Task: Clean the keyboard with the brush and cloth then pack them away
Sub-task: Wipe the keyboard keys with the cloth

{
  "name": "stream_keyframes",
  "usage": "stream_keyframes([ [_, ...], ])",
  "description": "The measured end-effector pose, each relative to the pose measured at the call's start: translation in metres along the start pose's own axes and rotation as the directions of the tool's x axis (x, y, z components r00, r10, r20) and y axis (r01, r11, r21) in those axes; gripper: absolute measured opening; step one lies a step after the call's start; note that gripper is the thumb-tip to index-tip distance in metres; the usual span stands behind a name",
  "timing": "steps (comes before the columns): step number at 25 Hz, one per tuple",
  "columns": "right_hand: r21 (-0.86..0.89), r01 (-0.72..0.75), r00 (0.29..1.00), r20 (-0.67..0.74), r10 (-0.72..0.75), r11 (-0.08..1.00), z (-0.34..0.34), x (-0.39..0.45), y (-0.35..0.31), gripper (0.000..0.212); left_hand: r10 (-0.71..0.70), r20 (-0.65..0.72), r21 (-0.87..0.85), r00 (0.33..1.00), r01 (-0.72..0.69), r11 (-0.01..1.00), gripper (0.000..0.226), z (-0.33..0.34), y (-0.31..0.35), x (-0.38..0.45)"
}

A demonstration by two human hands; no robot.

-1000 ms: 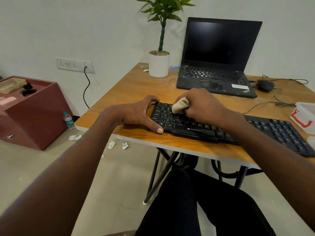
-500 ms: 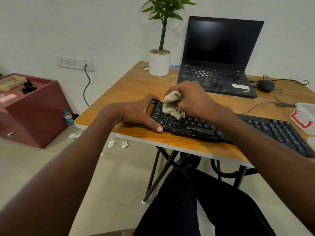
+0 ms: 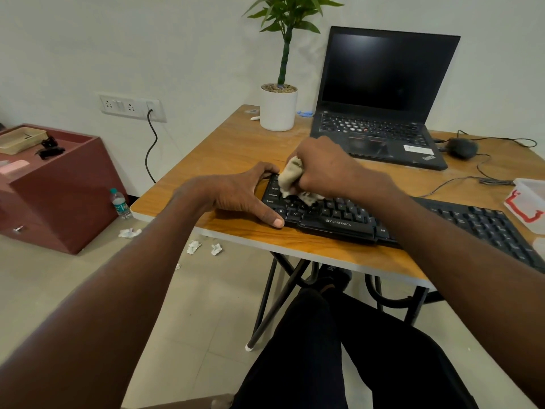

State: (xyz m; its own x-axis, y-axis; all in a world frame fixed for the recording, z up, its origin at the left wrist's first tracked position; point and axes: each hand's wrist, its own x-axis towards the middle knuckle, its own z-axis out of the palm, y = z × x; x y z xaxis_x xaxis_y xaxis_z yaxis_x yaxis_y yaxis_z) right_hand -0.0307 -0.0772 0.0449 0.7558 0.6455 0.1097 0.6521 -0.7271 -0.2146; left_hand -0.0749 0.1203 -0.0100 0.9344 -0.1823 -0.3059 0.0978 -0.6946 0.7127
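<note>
Your right hand, at centre frame, grips the cloth. The fingers are curled tightly round it, so most of the cloth is bunched inside the fist; a beige wad projects from the left side of the hand and a loose corner hangs down onto the keys. The cloth touches the upper-left key rows of the keyboard.

The keyboard is black and lies flat on the wooden surface. Its long axis runs from centre frame toward the lower right edge, close to the near edge of the surface. The space-bar side faces you. Your right forearm crosses over its middle section and hides those keys.

Your left hand braces the left end of the keyboard. The thumb lies along the near left corner, its tip on the front edge. The fingers curve round the far left corner, touching it. The hand is spread wide, and the palm rests on the surface just left of the keyboard.

Behind the keyboard, in the upper right of the frame, an open laptop stands with a dark screen. A white pot with a plant stands left of it. A clear container with red marking sits at the right edge of the frame.
</note>
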Motion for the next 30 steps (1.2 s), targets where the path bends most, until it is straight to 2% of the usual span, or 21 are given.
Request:
stream_keyframes([
  [2, 0.027, 0.001, 1.000, -0.024, 0.000, 1.000, 0.009, -0.004, -0.004, 0.019, 0.001, -0.003, 0.007, 1.000, -0.001, 1.000, 0.111, 0.001, 0.000, 0.000],
  [4, -0.053, -0.029, 1.000, -0.007, 0.029, 0.998, 0.006, -0.004, 0.000, 0.014, 0.006, -0.009, 0.000, 1.000, -0.006, 1.000, 0.120, 0.001, -0.001, -0.001],
  [6, -0.121, -0.078, 0.997, 0.001, 0.079, 0.990, -0.003, -0.004, 0.000, 0.023, 0.012, -0.004, -0.009, 1.000, -0.012, 1.000, 0.128, 0.000, -0.001, -0.002],
  [9, -0.099, -0.050, 0.999, -0.019, 0.048, 0.994, 0.002, -0.003, -0.001, 0.017, 0.019, -0.007, -0.001, 1.000, -0.019, 1.000, 0.124, 0.000, -0.001, -0.002],
  [11, -0.059, -0.055, 0.998, -0.030, 0.053, 0.997, 0.006, -0.007, 0.006, 0.023, 0.021, -0.010, 0.009, 1.000, -0.021, 1.000, 0.124, -0.001, -0.001, -0.002],
  [14, -0.132, -0.100, 0.995, -0.006, 0.100, 0.986, -0.003, -0.010, 0.016, 0.018, 0.023, -0.015, 0.010, 1.000, -0.023, 1.000, 0.124, -0.001, -0.002, -0.001],
  [16, -0.123, -0.048, 0.998, -0.054, 0.042, 0.991, 0.000, -0.012, 0.011, 0.013, 0.024, -0.007, 0.009, 1.000, -0.024, 1.000, 0.124, -0.001, -0.001, 0.000],
  [17, -0.105, -0.014, 0.998, -0.058, 0.008, 0.994, 0.004, -0.015, 0.007, 0.018, 0.026, -0.005, 0.013, 1.000, -0.026, 1.000, 0.123, -0.001, -0.002, 0.000],
  [19, -0.072, 0.028, 0.999, -0.016, -0.030, 0.997, 0.006, -0.021, 0.008, 0.023, 0.023, -0.004, 0.022, 1.000, -0.023, 0.999, 0.123, -0.001, -0.002, 0.000],
  [22, -0.155, -0.042, 0.998, 0.045, 0.049, 0.987, -0.010, -0.020, 0.019, 0.017, 0.022, -0.010, 0.016, 1.000, -0.022, 1.000, 0.124, -0.001, -0.002, 0.001],
  [26, 0.017, 0.055, 0.996, -0.070, -0.054, 0.998, 0.006, -0.022, 0.007, 0.027, 0.016, 0.000, 0.020, 1.000, -0.016, 1.000, 0.124, -0.001, -0.002, 0.001],
  [28, 0.042, 0.114, 0.993, -0.025, -0.113, 0.993, 0.011, -0.028, 0.007, 0.033, 0.009, 0.002, 0.016, 1.000, -0.009, 1.000, 0.124, -0.001, -0.001, 0.000],
  [30, 0.002, 0.047, 0.997, 0.055, -0.047, 0.999, -0.002, -0.026, 0.017, 0.031, 0.013, 0.001, 0.003, 1.000, -0.013, 1.000, 0.123, 0.000, -0.001, 0.001],
])
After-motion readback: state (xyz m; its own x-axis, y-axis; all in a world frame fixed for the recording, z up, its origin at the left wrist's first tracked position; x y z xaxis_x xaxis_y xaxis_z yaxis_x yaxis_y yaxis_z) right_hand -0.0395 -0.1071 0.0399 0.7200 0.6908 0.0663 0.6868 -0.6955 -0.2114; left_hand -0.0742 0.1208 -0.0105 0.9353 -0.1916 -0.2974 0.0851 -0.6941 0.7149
